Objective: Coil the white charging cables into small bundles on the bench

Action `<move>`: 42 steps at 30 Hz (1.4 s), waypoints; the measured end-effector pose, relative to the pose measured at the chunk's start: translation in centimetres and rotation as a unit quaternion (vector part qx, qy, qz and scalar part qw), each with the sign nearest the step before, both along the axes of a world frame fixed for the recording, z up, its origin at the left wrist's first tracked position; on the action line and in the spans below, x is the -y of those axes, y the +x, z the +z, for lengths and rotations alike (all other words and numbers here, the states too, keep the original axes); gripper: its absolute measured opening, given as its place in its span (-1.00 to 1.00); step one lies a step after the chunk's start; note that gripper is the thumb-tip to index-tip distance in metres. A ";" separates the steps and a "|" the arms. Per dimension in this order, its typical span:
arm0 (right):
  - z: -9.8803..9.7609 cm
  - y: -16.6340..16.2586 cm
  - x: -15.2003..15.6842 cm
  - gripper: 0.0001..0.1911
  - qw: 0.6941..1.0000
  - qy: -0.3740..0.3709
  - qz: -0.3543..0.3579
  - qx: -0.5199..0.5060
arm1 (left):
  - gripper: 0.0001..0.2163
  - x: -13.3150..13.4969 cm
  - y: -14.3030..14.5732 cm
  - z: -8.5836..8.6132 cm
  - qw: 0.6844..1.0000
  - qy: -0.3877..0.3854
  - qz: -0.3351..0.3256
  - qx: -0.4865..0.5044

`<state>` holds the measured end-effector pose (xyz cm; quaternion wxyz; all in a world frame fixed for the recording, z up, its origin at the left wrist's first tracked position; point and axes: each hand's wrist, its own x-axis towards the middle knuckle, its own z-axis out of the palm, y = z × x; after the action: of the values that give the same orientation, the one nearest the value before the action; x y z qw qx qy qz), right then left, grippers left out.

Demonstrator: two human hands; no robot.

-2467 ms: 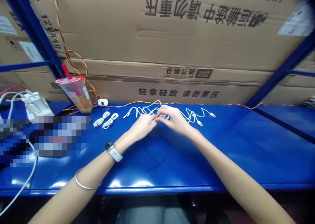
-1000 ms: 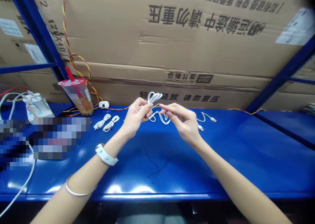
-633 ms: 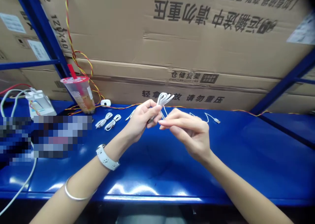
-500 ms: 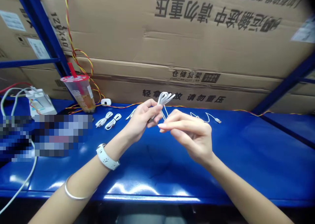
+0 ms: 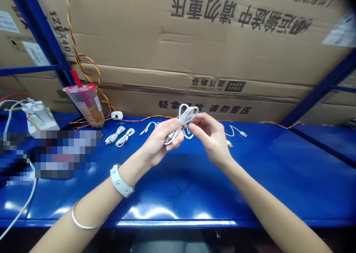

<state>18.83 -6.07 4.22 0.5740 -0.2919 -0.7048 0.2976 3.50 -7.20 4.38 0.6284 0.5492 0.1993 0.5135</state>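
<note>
The left hand (image 5: 159, 141) is clamped on a looped white cable (image 5: 187, 114) above the blue desk (image 5: 258, 182); the right hand (image 5: 211, 137) bends at the loops, whether pinching I cannot tell; beyond, a wound cord (image 5: 125, 137) lies near a red-lidded cup (image 5: 86, 106), cardboard (image 5: 133, 34) behind

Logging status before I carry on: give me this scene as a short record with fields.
Left hand: holds a looped white cable above the table
Right hand: fingertips at the cable's loops; whether they grip is unclear
Coiled cables: two, side by side on the table, left of the left hand
Loose plug ends: two, on the table right of the right hand
Cup: lidded, with red straw, toward the table's back left
</note>
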 end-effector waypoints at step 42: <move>-0.6 -0.5 -0.1 -0.75 0.995 -0.060 0.081 -0.011 | -0.82 0.7 1.0 -0.6 0.996 -0.064 -0.033 0.059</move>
<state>18.37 -5.95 3.60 0.5371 -0.2645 -0.7004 0.3887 4.54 -7.93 3.77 0.6897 0.4829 0.1762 0.5100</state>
